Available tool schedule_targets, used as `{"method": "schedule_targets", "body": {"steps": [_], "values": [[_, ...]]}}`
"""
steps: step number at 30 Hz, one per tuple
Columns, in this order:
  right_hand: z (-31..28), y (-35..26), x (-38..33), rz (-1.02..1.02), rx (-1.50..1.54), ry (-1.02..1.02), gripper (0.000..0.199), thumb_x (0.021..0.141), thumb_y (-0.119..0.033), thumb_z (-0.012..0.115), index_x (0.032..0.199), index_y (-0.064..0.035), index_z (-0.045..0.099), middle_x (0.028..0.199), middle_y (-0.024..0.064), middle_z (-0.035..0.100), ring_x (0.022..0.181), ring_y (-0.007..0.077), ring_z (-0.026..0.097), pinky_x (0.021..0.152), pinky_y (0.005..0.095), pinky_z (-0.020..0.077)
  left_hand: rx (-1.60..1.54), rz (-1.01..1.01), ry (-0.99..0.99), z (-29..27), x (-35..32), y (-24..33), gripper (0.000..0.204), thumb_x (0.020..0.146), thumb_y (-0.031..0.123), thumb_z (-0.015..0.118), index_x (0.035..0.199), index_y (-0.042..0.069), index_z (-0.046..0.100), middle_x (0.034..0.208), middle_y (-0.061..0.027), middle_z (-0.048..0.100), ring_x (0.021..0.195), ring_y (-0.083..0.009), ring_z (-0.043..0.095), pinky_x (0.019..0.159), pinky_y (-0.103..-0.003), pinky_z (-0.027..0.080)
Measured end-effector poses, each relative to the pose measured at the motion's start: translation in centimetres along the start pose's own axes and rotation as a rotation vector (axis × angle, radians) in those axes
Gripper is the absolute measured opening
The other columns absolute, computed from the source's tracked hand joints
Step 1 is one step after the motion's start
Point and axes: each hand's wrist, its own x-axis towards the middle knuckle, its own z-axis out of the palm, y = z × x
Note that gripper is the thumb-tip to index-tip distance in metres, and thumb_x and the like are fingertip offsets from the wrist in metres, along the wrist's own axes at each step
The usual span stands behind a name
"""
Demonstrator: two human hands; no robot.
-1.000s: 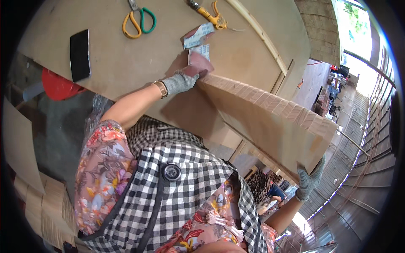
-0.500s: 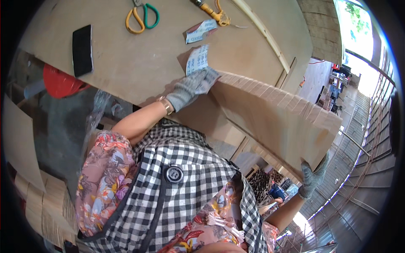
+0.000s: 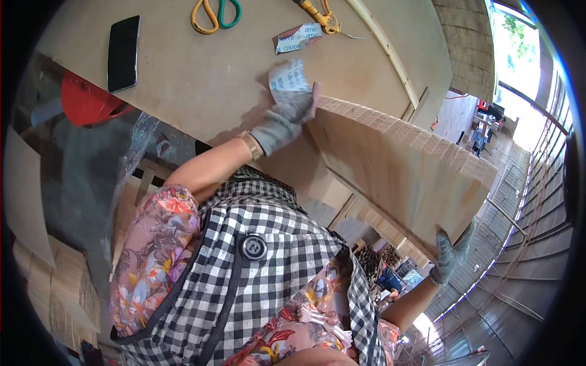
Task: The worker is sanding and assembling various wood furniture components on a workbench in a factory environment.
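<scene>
Both gloved hands, left hand (image 3: 287,119) and right hand (image 3: 450,253), spread apart, fingers seemingly clamped.

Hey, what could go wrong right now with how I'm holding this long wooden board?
1. The wooden board is gripped only at its two ends, by the gloved left hand and the gloved right hand, so it may tip or slip.
2. The sandpaper sheet pinched against the board end might drop.
3. A swing of the board could knock the scissors or the phone on the workbench.

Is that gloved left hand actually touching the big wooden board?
Touching. The head view shows the left hand pressed against the near end of the wooden board, with no gap visible.
</scene>
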Motion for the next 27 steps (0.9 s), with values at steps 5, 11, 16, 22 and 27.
{"method": "schedule_targets", "body": {"steps": [5,11,16,22,27], "values": [[-0.2,0.4,-0.9,-0.076,-0.024,-0.001,0.078,0.059,-0.015,0.076,0.128,-0.0016,0.042,0.122,0.0094,0.05,0.11,0.0203,0.047,0.094,0.0337,0.0381,-0.047,0.27,0.249,-1.6,0.2,5.0,0.047,0.081,0.007,0.053,0.126,-0.001,0.042,0.122,-0.0171,0.049,0.115,-0.0289,0.047,0.096,-0.035,0.038],[0.3,0.3,0.0,-0.04,0.002,-0.067,0.081,0.058,-0.02,0.075,0.129,-0.0008,0.041,0.122,0.0102,0.05,0.11,0.0213,0.048,0.093,0.0346,0.0386,-0.093,-0.179,-0.142,-0.2,-2.1,-4.1,0.05,0.076,0.012,0.055,0.125,0.003,0.044,0.111,-0.016,0.055,0.104,-0.0305,0.053,0.087,-0.036,0.044],[-0.4,1.5,-0.7,-0.054,0.01,-0.06,0.081,0.058,-0.021,0.074,0.129,-0.0001,0.04,0.123,0.011,0.049,0.111,0.0212,0.047,0.094,0.0351,0.0387,0.367,0.269,0.217,0.6,1.0,3.5,0.044,0.076,0.001,0.051,0.12,0.007,0.049,0.112,-0.0134,0.055,0.108,-0.0275,0.052,0.091,-0.032,0.042],[0.0,1.7,-0.9,-0.014,0.133,-0.086,0.084,0.058,-0.022,0.076,0.13,0.0006,0.04,0.126,0.0108,0.046,0.114,0.0216,0.045,0.095,0.0358,0.0379,-0.757,-0.268,0.045,-0.2,-2.4,-3.3,0.041,0.078,0.0,0.05,0.119,0.002,0.049,0.112,-0.0151,0.055,0.108,-0.0293,0.052,0.092,-0.034,0.042],[0.0,2.7,-0.7,-0.003,0.136,-0.101,0.085,0.059,-0.021,0.076,0.131,0.0004,0.038,0.125,0.0106,0.046,0.113,0.0215,0.045,0.095,0.0353,0.0374,-0.212,-0.375,-0.153,0.6,-1.9,-3.5,0.034,0.086,0.017,0.044,0.116,0.003,0.05,0.115,-0.0176,0.053,0.103,-0.0322,0.052,0.086,-0.035,0.044]]}}
